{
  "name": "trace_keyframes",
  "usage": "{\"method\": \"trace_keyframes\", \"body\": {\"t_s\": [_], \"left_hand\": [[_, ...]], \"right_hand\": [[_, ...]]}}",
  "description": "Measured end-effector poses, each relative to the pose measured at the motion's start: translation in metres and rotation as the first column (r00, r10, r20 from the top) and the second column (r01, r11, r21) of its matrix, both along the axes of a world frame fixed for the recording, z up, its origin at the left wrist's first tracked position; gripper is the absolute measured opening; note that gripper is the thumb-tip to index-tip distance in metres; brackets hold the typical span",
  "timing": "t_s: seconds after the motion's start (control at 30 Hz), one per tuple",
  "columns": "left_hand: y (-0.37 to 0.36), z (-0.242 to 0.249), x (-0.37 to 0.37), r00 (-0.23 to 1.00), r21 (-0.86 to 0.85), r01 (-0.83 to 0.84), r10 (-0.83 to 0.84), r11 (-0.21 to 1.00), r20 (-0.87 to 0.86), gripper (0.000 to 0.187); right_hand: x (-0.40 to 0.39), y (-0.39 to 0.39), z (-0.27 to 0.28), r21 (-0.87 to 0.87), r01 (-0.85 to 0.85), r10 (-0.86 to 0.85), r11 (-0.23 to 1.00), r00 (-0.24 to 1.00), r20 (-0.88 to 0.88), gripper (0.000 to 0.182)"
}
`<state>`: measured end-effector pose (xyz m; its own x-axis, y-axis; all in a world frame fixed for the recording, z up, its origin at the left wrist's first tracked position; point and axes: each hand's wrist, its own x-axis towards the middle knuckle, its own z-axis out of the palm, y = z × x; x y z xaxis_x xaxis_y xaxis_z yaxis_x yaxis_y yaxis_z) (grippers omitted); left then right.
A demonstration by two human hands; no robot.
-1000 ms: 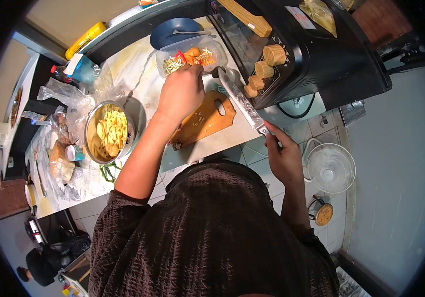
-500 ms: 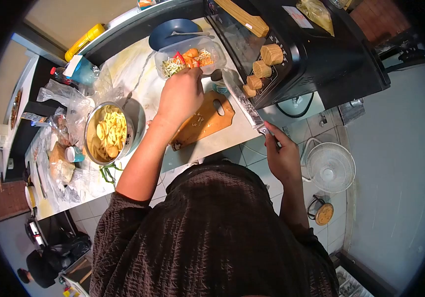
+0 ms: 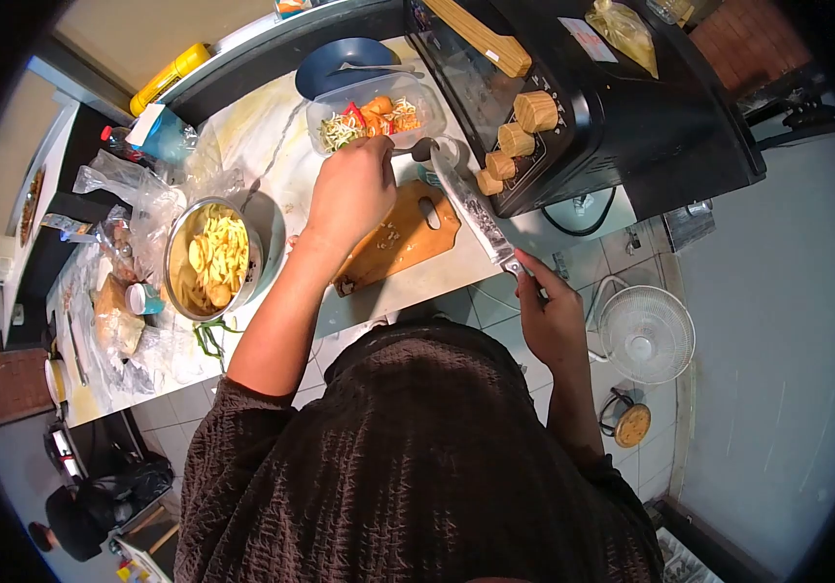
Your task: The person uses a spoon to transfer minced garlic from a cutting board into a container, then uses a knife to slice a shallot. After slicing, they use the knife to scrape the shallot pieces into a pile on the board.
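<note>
My left hand [image 3: 354, 188] is closed on a spoon [image 3: 424, 149], whose dark bowl sticks out to the right of the fingers. In my right hand [image 3: 551, 313] is a large knife [image 3: 472, 213], its blade pointing up and left with residue along it. The blade's tip comes right at the spoon's bowl. Just beyond my left hand is a clear plastic container [image 3: 429, 94] with shredded vegetables, red strips and orange pieces. Below the hands lies a wooden cutting board [image 3: 416, 239] with small white bits on it, partly covered by my left wrist.
A metal pot [image 3: 182, 301] of yellow cut strips stands at left, beside plastic bags [image 3: 145, 189]. The black oven [image 3: 573, 146] with wooden knobs borders the right. A blue plate [image 3: 325, 70] sits at the back. A white fan [image 3: 646, 333] and a stool [image 3: 632, 425] are on the floor.
The knife has shifted slightly left and its tip is now closer to the spoon's bowl. My left hand stays nearly in place with the spoon.
</note>
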<state>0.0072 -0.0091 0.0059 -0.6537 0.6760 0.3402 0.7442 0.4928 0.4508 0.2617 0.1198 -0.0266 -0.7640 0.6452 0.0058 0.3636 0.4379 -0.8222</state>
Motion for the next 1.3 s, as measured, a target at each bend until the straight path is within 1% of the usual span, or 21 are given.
{"method": "trace_keyframes", "body": {"t_s": [0.07,0.17,0.23,0.27,0.37,0.43,0.47,0.53,0.57,0.67,0.73,0.77,0.87,0.93,1.0,1.07,1.13,1.17,1.23,1.27,1.3], "left_hand": [[-0.001,0.000,0.000,1.000,0.006,0.009,-0.009,1.000,-0.002,0.014],[0.000,0.001,0.002,1.000,0.012,0.018,-0.018,1.000,-0.006,0.014],[-0.001,0.001,0.002,1.000,0.010,0.014,-0.014,1.000,-0.005,0.014],[-0.001,0.000,0.002,1.000,0.013,0.014,-0.014,1.000,-0.009,0.014],[-0.001,0.001,0.002,1.000,0.016,0.009,-0.009,1.000,-0.005,0.014],[-0.001,0.001,0.002,1.000,0.016,0.003,-0.003,1.000,0.003,0.014],[-0.002,0.001,0.002,1.000,0.024,0.014,-0.014,1.000,-0.001,0.014],[-0.002,0.001,0.002,1.000,0.034,0.026,-0.025,0.999,-0.007,0.014],[-0.002,0.002,0.003,1.000,0.046,0.014,-0.013,0.999,-0.006,0.014],[-0.005,0.004,0.002,1.000,0.052,-0.005,0.005,0.999,-0.007,0.014],[-0.008,0.005,0.003,1.000,0.045,-0.009,0.009,0.999,-0.007,0.014],[-0.010,0.006,0.004,1.000,0.072,-0.008,0.009,0.997,-0.014,0.014],[-0.011,0.005,0.005,1.000,0.107,-0.009,0.011,0.994,-0.011,0.015],[-0.012,0.002,0.005,1.000,0.113,-0.017,0.018,0.993,-0.003,0.016],[-0.011,-0.003,0.004,1.000,0.157,-0.016,0.017,0.987,-0.004,0.011],[-0.011,-0.004,0.002,0.999,0.159,-0.032,0.032,0.987,0.007,0.012],[-0.010,-0.004,0.002,0.999,0.161,-0.040,0.037,0.986,0.022,0.012],[-0.010,-0.004,0.003,0.999,0.165,-0.046,0.044,0.985,0.016,0.014],[-0.010,-0.004,0.003,0.999,0.168,-0.052,0.050,0.984,0.013,0.015],[-0.011,-0.003,0.003,0.998,0.176,-0.057,0.058,0.983,0.001,0.016],[-0.012,-0.003,0.003,0.998,0.184,-0.063,0.067,0.981,-0.011,0.016]], "right_hand": [[0.000,-0.001,0.000,-0.030,0.002,-0.002,1.000,1.000,-0.004,0.031],[-0.003,-0.001,-0.001,0.015,-0.005,0.005,1.000,1.000,-0.026,0.031],[-0.004,-0.001,0.001,0.071,-0.004,0.000,0.997,0.999,0.053,0.032],[-0.003,-0.001,0.001,0.071,-0.005,0.001,0.997,0.999,0.054,0.032],[0.000,-0.002,0.001,0.052,-0.015,0.012,0.999,0.999,0.048,0.031],[-0.002,-0.003,0.001,-0.006,0.001,-0.001,1.000,1.000,-0.024,0.031],[-0.002,-0.002,0.001,-0.004,0.001,-0.001,1.000,1.000,-0.024,0.031],[-0.004,-0.001,0.002,0.104,0.009,-0.014,0.995,0.999,0.047,0.031],[-0.004,0.000,0.003,0.106,0.009,-0.013,0.994,0.999,0.046,0.031],[-0.004,0.001,0.011,0.051,0.048,-0.052,0.998,0.995,0.080,0.029],[-0.004,0.001,0.017,-0.070,0.082,-0.074,0.994,0.992,0.104,0.030],[-0.005,0.001,0.016,-0.068,0.082,-0.075,0.994,0.992,0.103,0.030],[-0.007,0.003,0.009,-0.038,0.064,-0.061,0.997,0.994,0.088,0.031],[-0.009,0.003,0.004,0.034,0.057,-0.059,0.998,0.996,0.069,0.031],[-0.010,-0.002,0.012,0.000,0.063,-0.063,0.998,0.996,0.070,0.031],[-0.010,-0.005,0.014,-0.035,0.075,-0.072,0.997,0.995,0.072,0.031],[-0.008,-0.006,0.006,0.011,0.020,-0.020,1.000,0.999,0.034,0.033],[-0.008,-0.006,0.002,0.012,0.024,-0.024,1.000,0.999,0.036,0.033],[-0.010,-0.005,-0.004,0.146,-0.007,0.006,0.989,1.000,0.006,0.032],[-0.009,-0.006,-0.002,0.146,-0.007,0.006,0.989,1.000,0.007,0.032],[-0.010,-0.006,0.003,0.136,0.015,-0.022,0.991,0.998,0.052,0.032]]}}
